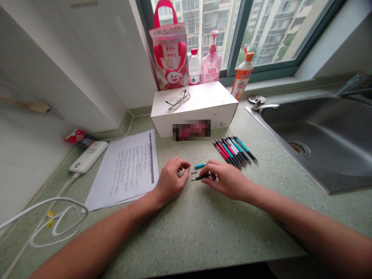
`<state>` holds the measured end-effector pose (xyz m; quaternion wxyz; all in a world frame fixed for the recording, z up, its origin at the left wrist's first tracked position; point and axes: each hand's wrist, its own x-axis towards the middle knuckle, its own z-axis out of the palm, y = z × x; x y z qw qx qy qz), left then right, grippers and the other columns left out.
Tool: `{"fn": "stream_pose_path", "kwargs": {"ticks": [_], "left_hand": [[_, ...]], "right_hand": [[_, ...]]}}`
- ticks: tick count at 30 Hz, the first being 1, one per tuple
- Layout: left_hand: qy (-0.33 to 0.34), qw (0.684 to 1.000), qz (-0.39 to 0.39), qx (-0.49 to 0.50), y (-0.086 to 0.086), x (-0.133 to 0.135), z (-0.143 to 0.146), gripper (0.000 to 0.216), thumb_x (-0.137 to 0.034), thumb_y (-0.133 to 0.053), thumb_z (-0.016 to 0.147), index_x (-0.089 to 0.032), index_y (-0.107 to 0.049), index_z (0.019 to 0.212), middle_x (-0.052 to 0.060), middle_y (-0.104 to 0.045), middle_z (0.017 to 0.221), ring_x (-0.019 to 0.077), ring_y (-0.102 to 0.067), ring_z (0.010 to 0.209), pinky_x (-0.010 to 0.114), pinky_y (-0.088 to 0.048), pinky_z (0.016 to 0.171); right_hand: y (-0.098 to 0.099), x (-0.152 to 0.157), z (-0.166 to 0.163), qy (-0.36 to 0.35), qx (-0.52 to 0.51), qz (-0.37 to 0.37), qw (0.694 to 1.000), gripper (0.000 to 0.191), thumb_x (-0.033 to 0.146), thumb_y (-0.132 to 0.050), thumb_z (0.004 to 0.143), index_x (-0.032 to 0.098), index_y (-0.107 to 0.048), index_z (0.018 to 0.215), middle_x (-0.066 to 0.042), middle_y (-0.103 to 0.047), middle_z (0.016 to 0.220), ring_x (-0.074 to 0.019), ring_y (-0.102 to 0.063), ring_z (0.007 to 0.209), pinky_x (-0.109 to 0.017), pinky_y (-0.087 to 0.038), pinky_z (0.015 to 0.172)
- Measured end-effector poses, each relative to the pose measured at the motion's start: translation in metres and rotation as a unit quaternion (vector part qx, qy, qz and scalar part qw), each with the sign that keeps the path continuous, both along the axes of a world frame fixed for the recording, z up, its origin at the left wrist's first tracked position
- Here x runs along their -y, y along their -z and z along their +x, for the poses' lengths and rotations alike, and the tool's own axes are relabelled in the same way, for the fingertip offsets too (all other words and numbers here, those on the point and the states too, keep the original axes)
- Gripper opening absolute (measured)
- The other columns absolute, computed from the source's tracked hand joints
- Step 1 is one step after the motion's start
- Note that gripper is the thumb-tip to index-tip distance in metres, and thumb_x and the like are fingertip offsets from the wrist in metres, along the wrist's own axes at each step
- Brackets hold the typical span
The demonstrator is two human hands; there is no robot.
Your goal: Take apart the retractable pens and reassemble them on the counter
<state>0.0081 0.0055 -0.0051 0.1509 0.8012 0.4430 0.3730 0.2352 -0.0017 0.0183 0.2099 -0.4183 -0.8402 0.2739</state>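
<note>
My left hand (171, 180) rests on the green counter (186, 232) with its fingers curled, thumb and forefinger pinched near a tiny dark part (194, 173). My right hand (225, 179) lies beside it, fingers closed on a black pen piece (200, 178) that points left. A short teal pen piece (200, 166) lies just above the two hands. To the right, a row of several pens (235, 151) in red, teal and white lies side by side.
A white box (194, 105) with glasses (178, 100) on top stands behind the hands. Printed sheets (128, 166), a power bank (88, 156) and a white cable (52, 221) lie at left. A steel sink (319, 135) is at right. Bottles and a red bag line the windowsill.
</note>
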Motion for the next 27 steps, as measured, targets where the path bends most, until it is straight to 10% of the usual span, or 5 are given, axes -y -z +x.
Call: {"fn": "stream_pose_path", "kwargs": {"ticks": [17, 27], "left_hand": [[-0.042, 0.992, -0.005, -0.118, 0.003, -0.002, 0.0, 0.004, -0.014, -0.064, 0.087, -0.017, -0.065, 0.085, 0.003, -0.064, 0.078, 0.0201, -0.057, 0.075, 0.035, -0.045, 0.073], [0.055, 0.998, -0.009, 0.022, -0.003, 0.004, 0.0, 0.006, -0.019, -0.061, 0.095, -0.018, -0.066, 0.092, 0.004, -0.069, 0.082, 0.0177, -0.061, 0.078, 0.031, -0.048, 0.075]], "right_hand": [[0.001, 0.002, 0.0, -0.062, 0.137, 0.045, 0.988, 0.009, 0.025, -0.071, 0.087, 0.021, -0.068, 0.094, -0.006, -0.065, 0.1, -0.0189, -0.062, 0.079, -0.031, -0.041, 0.065], [0.013, -0.004, 0.003, 0.024, 0.029, 0.124, 0.992, 0.008, 0.025, -0.064, 0.094, 0.018, -0.062, 0.096, -0.003, -0.067, 0.085, -0.014, -0.059, 0.065, -0.028, -0.042, 0.062]]}}
